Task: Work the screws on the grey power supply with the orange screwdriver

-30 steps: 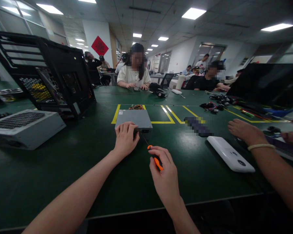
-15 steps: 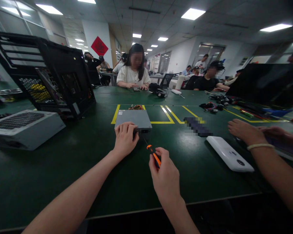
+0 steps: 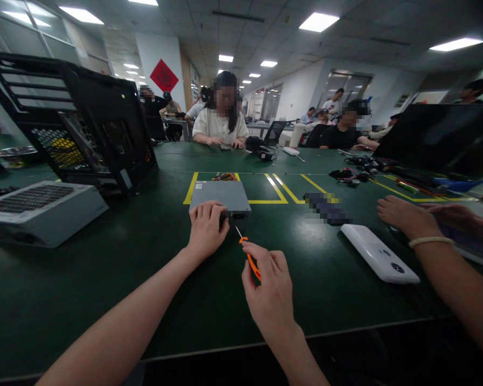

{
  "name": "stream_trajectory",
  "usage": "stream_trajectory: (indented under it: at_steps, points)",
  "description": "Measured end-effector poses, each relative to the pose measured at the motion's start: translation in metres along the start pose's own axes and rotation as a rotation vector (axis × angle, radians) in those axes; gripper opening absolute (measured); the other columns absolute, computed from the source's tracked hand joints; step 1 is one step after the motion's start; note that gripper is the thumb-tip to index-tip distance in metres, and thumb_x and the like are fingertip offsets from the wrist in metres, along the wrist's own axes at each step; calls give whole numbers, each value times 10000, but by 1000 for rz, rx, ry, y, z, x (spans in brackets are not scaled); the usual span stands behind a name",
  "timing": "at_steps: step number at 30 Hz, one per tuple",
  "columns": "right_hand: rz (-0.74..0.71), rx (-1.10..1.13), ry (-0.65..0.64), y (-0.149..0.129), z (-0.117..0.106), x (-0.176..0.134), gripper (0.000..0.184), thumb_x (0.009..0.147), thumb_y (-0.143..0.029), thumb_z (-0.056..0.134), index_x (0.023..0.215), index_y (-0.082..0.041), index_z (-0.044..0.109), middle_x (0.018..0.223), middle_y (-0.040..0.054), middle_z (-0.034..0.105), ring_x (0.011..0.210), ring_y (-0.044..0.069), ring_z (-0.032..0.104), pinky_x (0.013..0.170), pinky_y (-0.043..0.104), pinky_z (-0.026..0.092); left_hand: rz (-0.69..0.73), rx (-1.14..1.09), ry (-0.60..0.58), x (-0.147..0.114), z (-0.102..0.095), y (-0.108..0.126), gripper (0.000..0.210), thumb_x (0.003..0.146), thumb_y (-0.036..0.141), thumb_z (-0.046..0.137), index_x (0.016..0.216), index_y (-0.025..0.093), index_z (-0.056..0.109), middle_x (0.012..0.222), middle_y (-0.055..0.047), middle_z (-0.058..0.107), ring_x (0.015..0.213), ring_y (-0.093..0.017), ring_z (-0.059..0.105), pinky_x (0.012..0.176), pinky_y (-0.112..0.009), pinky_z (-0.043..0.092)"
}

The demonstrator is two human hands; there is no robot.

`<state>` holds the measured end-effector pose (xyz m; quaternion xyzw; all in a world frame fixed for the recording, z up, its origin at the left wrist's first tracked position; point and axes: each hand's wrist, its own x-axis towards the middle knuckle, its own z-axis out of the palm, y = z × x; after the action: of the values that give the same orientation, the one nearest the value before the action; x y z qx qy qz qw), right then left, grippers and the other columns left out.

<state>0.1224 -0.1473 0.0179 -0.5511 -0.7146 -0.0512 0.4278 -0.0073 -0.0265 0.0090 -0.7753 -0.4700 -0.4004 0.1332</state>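
Observation:
A grey computer power supply (image 3: 221,194) lies on the green table, with its power socket facing me and a bundle of coloured wires at its far side. My left hand (image 3: 207,228) grips its near left edge, fingers resting over the top and front. In my right hand (image 3: 269,284) is an orange and black screwdriver (image 3: 253,265), held by the handle. Its thin shaft points up and left toward the near face of the power supply. Whether the tip touches the metal, I cannot tell.
A black computer case (image 3: 84,123) and a second power supply (image 3: 44,212) stand at left. On the right lie a white device (image 3: 378,254), a pixelated dark object (image 3: 326,209) and cables (image 3: 350,174). A neighbour's hand (image 3: 406,217) is at far right; another person sits opposite.
The fingers of my right hand have shifted forward on the screwdriver and the handle has turned. My left hand and the power supply stay where they were.

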Motion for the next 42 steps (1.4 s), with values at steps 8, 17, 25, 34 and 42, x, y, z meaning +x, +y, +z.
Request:
stream_trajectory:
  at_steps: [8, 17, 25, 34, 42]
  points:
    - [140, 57, -2, -1, -1, 0, 287, 867, -183, 397, 1153, -204, 414, 1047, 94, 577, 909, 200, 579, 722, 337, 489, 0, 3, -10, 0, 0, -1, 210, 787, 209, 505, 996, 192, 494, 1074, -85, 533, 1018, -234, 469, 880, -401, 288]
    - [133, 128, 67, -2, 0, 2, 291, 822, -296, 515, 1079, -173, 455, 1016, 102, 554, 871, 195, 589, 677, 320, 519, -1, 9, -8, 0, 0, -1, 213, 787, 217, 514, 998, 190, 496, 1075, -79, 528, 1016, -229, 467, 882, -397, 287]
    - [59, 67, 110, 0, 0, 2, 157, 814, -156, 479, 965, -199, 480, 1045, 92, 564, 937, 206, 569, 779, 379, 496, 4, 9, -5, 0, -1, 0, 218, 785, 213, 515, 1001, 189, 495, 1072, -81, 533, 1012, -230, 470, 879, -396, 287]
    - [41, 130, 132, -4, -1, 5, 172, 827, -138, 450, 991, -189, 446, 980, 80, 574, 875, 176, 568, 739, 339, 498, -2, 10, -12, 0, -1, -1, 222, 786, 217, 510, 1005, 193, 493, 1080, -81, 530, 1019, -236, 468, 881, -402, 286]
    - [110, 120, 124, -5, -4, 6, 169, 849, -196, 423, 1016, -183, 437, 940, 74, 557, 829, 174, 593, 686, 322, 510, 0, 12, -18, 0, 0, -1, 217, 789, 215, 506, 1004, 192, 492, 1083, -84, 531, 1022, -237, 468, 879, -404, 288]
